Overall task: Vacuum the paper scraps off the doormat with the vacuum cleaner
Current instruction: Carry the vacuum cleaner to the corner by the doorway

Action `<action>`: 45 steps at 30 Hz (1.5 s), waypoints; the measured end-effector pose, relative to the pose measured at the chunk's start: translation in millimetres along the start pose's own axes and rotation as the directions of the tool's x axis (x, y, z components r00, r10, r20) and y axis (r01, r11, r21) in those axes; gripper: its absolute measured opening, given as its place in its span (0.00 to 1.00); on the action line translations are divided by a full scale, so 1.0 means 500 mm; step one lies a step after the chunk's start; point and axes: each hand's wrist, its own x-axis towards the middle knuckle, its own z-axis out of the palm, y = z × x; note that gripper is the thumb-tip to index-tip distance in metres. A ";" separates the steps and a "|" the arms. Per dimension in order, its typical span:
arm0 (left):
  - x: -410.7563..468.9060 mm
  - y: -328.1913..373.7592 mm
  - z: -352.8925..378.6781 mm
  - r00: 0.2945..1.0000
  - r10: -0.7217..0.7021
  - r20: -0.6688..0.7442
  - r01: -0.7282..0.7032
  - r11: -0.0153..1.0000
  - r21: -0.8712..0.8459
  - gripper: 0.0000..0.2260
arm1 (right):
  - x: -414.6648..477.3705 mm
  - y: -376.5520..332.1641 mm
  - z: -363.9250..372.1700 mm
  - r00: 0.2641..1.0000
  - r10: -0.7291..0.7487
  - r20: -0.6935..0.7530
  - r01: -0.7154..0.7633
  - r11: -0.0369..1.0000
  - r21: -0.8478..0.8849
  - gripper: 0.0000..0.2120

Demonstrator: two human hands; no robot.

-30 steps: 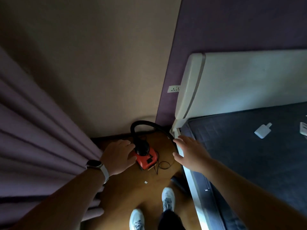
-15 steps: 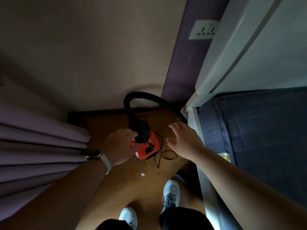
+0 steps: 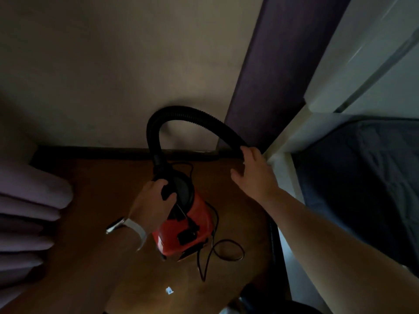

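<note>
Overall light: dim; my corner of the room is mostly in shade.
Brightest area: the pale panel (image 3: pixel 371 53) at upper right, so light seems to reach me from that side.
Wall (image 3: pixel 113 64): a muddy beige, darkening toward the left edge and the upper left corner.
Floor (image 3: pixel 102 200): brown, dull, darkest along the skirting.
Shadows: soft and wide, no sharp outlines; the hose (image 3: pixel 181 114) throws a faint one on the wall behind it.
Colour: only the red vacuum cleaner (image 3: pixel 188 230) stands out.
Glare: a small glint on my watch (image 3: pixel 115 226).
Blur: my right hand (image 3: pixel 254 175) and forearm look slightly smeared; fine detail is soft throughout.
Distortion: straight edges lean and bow toward the frame's borders.
</note>
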 end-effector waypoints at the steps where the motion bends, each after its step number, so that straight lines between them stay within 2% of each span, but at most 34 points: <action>1: 0.006 -0.005 0.014 1.000 -0.012 -0.027 0.011 0.999 -0.046 0.23 | 0.014 0.011 0.017 0.999 0.001 -0.037 0.000 1.000 0.020 0.34; 5: 0.024 -0.010 0.055 0.997 -0.048 -0.067 0.033 0.976 -0.214 0.31 | 0.055 0.039 0.061 0.995 0.018 -0.094 -0.009 0.995 0.098 0.36; 10: 0.033 0.002 0.080 0.977 -0.203 -0.059 0.156 0.882 -0.445 0.35 | 0.061 0.051 0.099 0.996 0.083 -0.013 -0.080 0.983 0.165 0.34; 12: 0.035 0.005 0.092 0.957 -0.288 -0.044 0.228 0.834 -0.503 0.31 | 0.053 0.062 0.113 0.992 0.123 0.020 -0.124 0.978 0.166 0.31; 15: 0.040 0.007 0.105 0.938 -0.344 0.041 0.309 0.777 -0.549 0.18 | 0.044 0.082 0.134 0.983 0.169 0.070 -0.179 0.962 0.205 0.28; 18: 0.046 0.015 0.106 0.923 -0.371 0.101 0.332 0.635 -0.697 0.07 | 0.028 0.084 0.159 0.977 0.100 0.186 -0.143 0.962 0.231 0.22; 19: 0.048 0.019 0.106 0.919 -0.383 0.098 0.336 0.626 -0.703 0.05 | 0.023 0.079 0.163 0.979 0.084 0.185 -0.129 0.960 0.248 0.20; 22: 0.043 0.024 0.107 0.908 -0.416 0.055 0.345 0.665 -0.662 0.05 | 0.012 0.055 0.160 0.989 0.072 0.128 -0.113 0.930 0.350 0.18; 27: 0.032 0.024 0.108 0.868 -0.496 -0.036 0.361 0.678 -0.641 0.15 | 0.005 0.005 0.122 0.996 0.043 0.073 -0.072 0.889 0.452 0.16; 31: 0.008 0.025 0.093 0.873 -0.486 -0.041 0.371 0.716 -0.591 0.17 | 0.004 -0.030 0.094 0.999 0.040 0.025 -0.047 0.879 0.475 0.11; 37: -0.027 0.052 -0.004 0.873 -0.483 -0.061 0.364 0.730 -0.578 0.23 | -0.015 -0.109 0.007 0.994 0.085 0.066 -0.107 0.838 0.536 0.10; 42: -0.111 0.119 -0.147 0.874 -0.480 -0.075 0.367 0.754 -0.545 0.16 | -0.038 -0.211 -0.140 0.973 0.117 0.199 -0.212 0.790 0.575 0.11; 45: -0.159 0.184 -0.242 0.874 -0.475 -0.100 0.366 0.779 -0.509 0.16 | -0.055 -0.263 -0.245 0.963 0.128 0.239 -0.244 0.790 0.563 0.11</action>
